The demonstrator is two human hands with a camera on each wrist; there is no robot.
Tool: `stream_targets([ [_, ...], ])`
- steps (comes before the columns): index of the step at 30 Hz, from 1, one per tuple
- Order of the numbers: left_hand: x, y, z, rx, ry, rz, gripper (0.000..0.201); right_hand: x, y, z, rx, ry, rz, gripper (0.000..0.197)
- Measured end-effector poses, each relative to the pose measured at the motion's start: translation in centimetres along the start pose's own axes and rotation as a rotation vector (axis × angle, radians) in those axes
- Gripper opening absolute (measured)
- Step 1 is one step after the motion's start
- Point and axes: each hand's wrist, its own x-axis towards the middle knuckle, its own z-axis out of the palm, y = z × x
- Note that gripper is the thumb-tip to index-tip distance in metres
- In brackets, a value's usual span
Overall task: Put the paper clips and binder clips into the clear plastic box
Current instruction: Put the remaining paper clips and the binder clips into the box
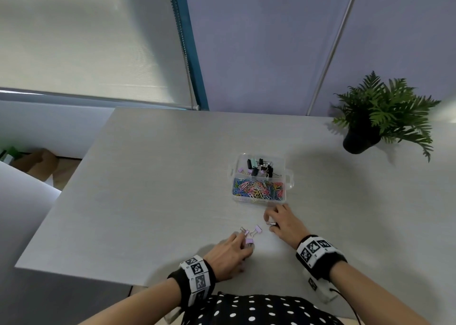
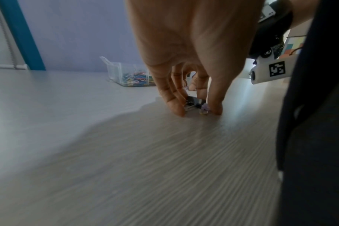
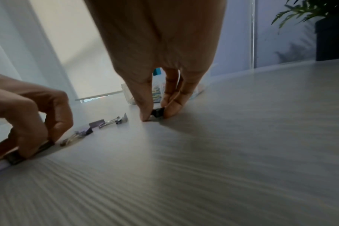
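The clear plastic box (image 1: 289,176) stands mid-table, with binder clips in its far compartment and coloured paper clips (image 1: 256,187) in the near one. Just in front of the box my right hand (image 1: 269,223) pinches a small binder clip (image 3: 157,113) between thumb and fingers, right at the table surface. My left hand (image 1: 246,244) is lower left of it, with fingertips curled round a pink binder clip (image 1: 249,241) that lies on the table. Two loose pink binder clips (image 1: 256,229) lie between the hands.
A potted fern (image 1: 380,117) stands at the table's far right. The grey table (image 1: 148,189) ends in a left edge and a near edge by my dotted shirt. A wall and a window blind close off the far side.
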Motion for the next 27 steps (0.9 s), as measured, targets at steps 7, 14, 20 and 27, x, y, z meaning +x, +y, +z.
stream_targets([
  [7,0.2,0.4,-0.3,0.044,0.007,-0.026,0.035,-0.5,-0.3,0.4,-0.078,0.05,0.084,0.033],
  [14,0.6,0.5,0.1,0.075,-0.022,-0.031,0.051,-0.4,-0.2,0.9,0.067,0.01,0.103,0.029],
  [20,0.6,-0.6,1.0,0.054,-0.072,0.015,0.041,-0.6,-0.2,0.9,0.064,-0.013,0.151,0.023],
  [27,1.4,-1.7,-2.6,-0.155,0.063,-0.027,0.016,-0.9,-0.8,1.0,0.012,-0.052,0.12,0.016],
])
